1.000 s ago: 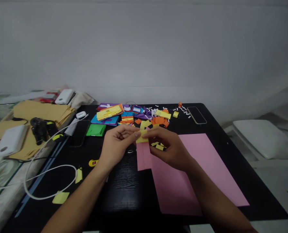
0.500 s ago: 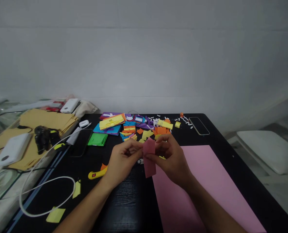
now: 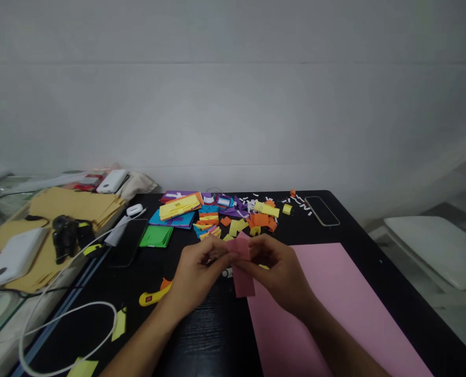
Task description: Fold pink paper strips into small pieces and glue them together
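Between both hands hangs a small strip of pink paper (image 3: 243, 280), held upright above the black table. My left hand (image 3: 199, 275) pinches its left edge between thumb and fingers. On the opposite edge, my right hand (image 3: 278, 269) grips the strip the same way, thumb in front. The strip's upper part looks folded, though the fingers partly cover it. Under my right forearm lies a large pink sheet (image 3: 335, 293). A yellow cutter (image 3: 152, 297) rests beside my left wrist, its far end hidden behind the arm.
Behind the hands lie yellow paper strips (image 3: 181, 206), green paper pieces (image 3: 156, 236) and orange scraps (image 3: 261, 219). A phone (image 3: 321, 211) is at the back right, another dark phone (image 3: 129, 242) at left. A white cable (image 3: 66, 314) loops across the left side. A white stool (image 3: 433, 251) stands right.
The view has tilted up slightly, so the table sits lower. Both hands still hold the pink strip; my fingers have shifted together near its top, and its lower end angles a little rightward.
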